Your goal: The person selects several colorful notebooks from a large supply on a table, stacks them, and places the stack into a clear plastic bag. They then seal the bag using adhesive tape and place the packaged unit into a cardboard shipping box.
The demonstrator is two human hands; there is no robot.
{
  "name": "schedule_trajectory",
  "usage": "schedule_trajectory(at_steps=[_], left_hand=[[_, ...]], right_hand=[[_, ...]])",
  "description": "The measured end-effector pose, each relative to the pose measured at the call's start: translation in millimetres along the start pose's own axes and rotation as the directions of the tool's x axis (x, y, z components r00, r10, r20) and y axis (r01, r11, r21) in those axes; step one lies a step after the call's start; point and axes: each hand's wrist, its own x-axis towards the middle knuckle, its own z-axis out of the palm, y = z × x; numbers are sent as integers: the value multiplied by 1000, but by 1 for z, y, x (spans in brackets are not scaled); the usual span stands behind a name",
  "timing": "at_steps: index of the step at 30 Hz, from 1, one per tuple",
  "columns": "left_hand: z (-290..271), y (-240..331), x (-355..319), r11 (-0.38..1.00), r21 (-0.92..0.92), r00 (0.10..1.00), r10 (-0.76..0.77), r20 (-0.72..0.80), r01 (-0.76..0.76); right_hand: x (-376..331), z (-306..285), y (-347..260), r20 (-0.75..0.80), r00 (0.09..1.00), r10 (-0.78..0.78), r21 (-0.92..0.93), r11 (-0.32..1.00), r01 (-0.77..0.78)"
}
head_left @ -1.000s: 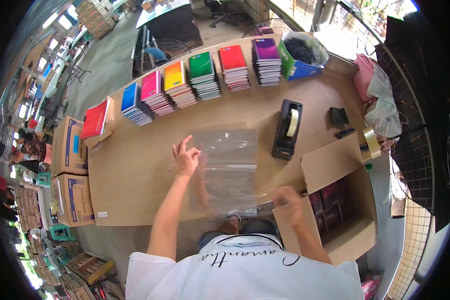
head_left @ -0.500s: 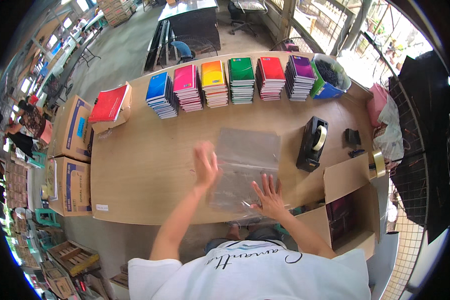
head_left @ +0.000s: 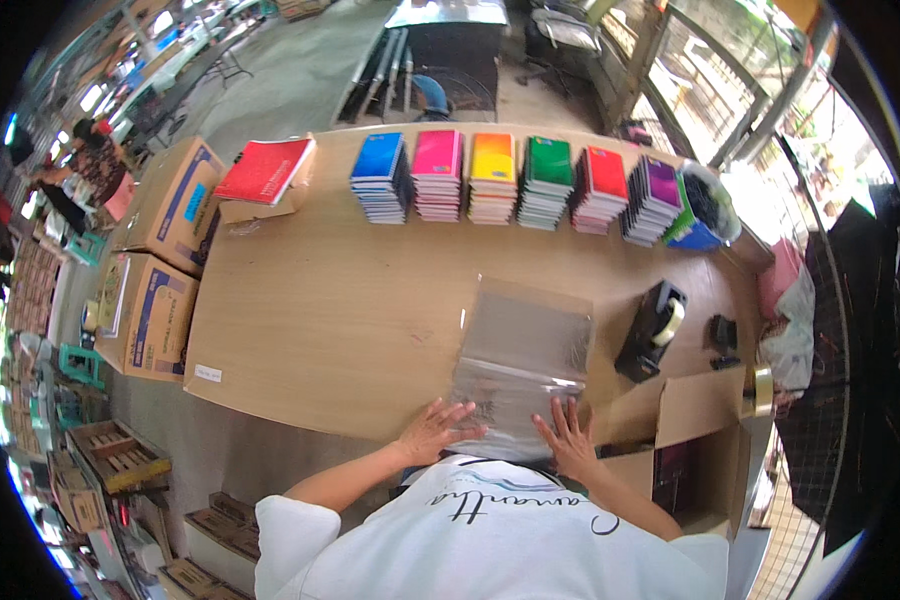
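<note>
Both hands flat, fingers spread, on near edge of clear rectangular plastic sleeve [head_left: 523,365], lying near-centre on brown wooden worktop [head_left: 320,310]. Left hand [head_left: 432,430], right hand [head_left: 568,440]: nothing gripped. Best pressing evenly outward, avoiding creases; black tape dispenser [head_left: 652,330] just right.

Wooden table [head_left: 310,330], grey concrete floor [head_left: 300,70], daylight right.
</note>
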Motion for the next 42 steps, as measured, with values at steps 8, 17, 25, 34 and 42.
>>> schedule_trajectory(at_steps=[8,17,25,34,42], left_hand=[[-49,-99,29,747,-664,998,61,36,-22],[-267,-382,163,930,143,861,-246,-444,340],[-308,-418,202,864,493,961,46,-272,98],[-177,-276,151,-52,-869,293,-950,-109,-492],[-164,-245,163,-549,-595,707,-706,-46,-587]], right_hand=[[7,54,67,-17,911,-411,-515,785,345],[267,-206,49,-202,932,-301,398,844,359],[488,-303,22,-321,839,439,570,797,-199],[507,-291,15,-499,609,616,724,683,-97],[408,-288,-12,-394,822,410,866,466,183]])
